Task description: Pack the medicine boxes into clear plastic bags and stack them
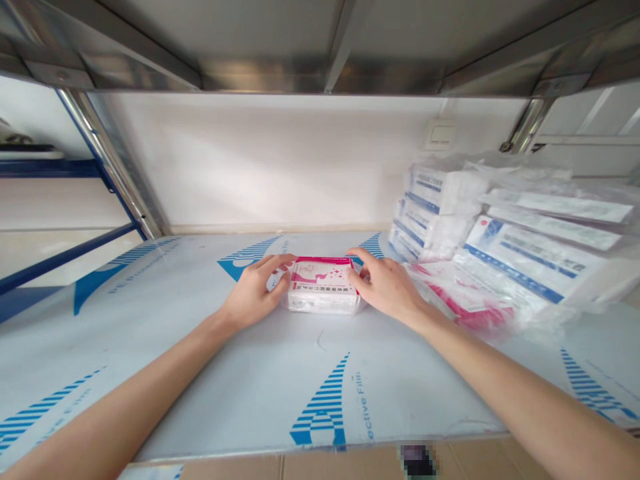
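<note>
A pink and white packet in clear plastic wrap (323, 283) lies flat on the film-covered shelf (240, 393), near its middle. Around its left end curls my left hand (257, 287), thumb at the near side and fingers at the far edge. My right hand (387, 283) grips the right end in the same way, with its thumb on the top face and the index finger along the far corner. Both hands hold the packet between them. Some of its ends are hidden behind the fingers.
Stacked white and blue packs in plastic (530, 253) stand on the right, with a loose pink and white packet (465, 300) before them. A metal shelf (265, 40) hangs low overhead. Metal posts (113, 160) flank the space, and a wall (290, 160) closes the back.
</note>
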### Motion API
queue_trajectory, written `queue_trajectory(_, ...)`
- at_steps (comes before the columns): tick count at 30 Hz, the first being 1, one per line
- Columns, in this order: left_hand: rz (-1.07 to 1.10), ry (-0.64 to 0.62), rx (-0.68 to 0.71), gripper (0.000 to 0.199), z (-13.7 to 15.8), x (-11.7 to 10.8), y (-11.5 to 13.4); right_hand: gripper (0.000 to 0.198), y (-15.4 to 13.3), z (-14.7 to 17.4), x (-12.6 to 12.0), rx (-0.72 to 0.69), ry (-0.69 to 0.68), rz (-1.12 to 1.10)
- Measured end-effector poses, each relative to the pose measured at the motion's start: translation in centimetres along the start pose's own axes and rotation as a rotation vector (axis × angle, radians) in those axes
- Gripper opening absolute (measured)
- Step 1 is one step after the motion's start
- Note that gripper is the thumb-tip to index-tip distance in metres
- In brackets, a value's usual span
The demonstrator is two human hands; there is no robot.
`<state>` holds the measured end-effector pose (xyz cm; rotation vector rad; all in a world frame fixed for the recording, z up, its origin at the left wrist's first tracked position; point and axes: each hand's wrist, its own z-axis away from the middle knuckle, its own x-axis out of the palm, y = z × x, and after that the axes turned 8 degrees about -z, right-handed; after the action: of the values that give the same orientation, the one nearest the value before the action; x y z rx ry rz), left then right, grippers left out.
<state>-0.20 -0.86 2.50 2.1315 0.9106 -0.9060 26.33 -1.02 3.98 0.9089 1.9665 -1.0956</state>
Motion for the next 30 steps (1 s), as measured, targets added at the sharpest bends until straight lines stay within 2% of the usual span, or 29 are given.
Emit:
queue_trajectory(6, 0.075, -0.078, -0.021, 0.035, 0.1, 0.1, 0.5, 0.038, 0.3, 0.2, 0.3, -0.036, -0.101, -0.209)
queue_trajectory(9, 0.122, -0.080, -0.007, 0.036, 0.2, -0.3, 0.4, 0.042, 0.2, 0.4, 0.0, -0.086, -0.118, -0.221)
queue_trajectory(12, 0.228, -0.137, 0.060, 0.049, 0.5, -0.9, 0.1, 0.048, 0.3, 0.6, -0.6, -0.231, -0.134, -0.144)
queue_trajectory(15, 0.256, -0.218, 0.092, 0.063, 0.8, -1.4, 0.1, 0.054, 0.7, 0.8, -1.3, -0.387, -0.236, -0.141)
queue_trajectory(17, 0.226, -0.261, 0.099, 0.070, 1.0, -1.4, 0.2, 0.057, 0.9, 1.0, -1.6, -0.425, -0.302, -0.178)
queue_trajectory(23, 0.127, -0.241, 0.113, 0.072, 1.0, -0.8, 0.1, 0.065, 0.6, 1.0, -1.6, -0.350, -0.294, -0.145)
queue_trajectory(27, 0.144, -0.207, 0.037, 0.081, 0.9, 0.0, -0.1, 0.060, 0.0, 1.0, -1.0, -0.256, -0.221, -0.134)
queue_trajectory(30, 0.141, -0.252, -0.038, 0.087, 0.9, 0.4, -0.1, 0.056, -0.4, 1.1, -0.6, -0.167, -0.167, -0.082)
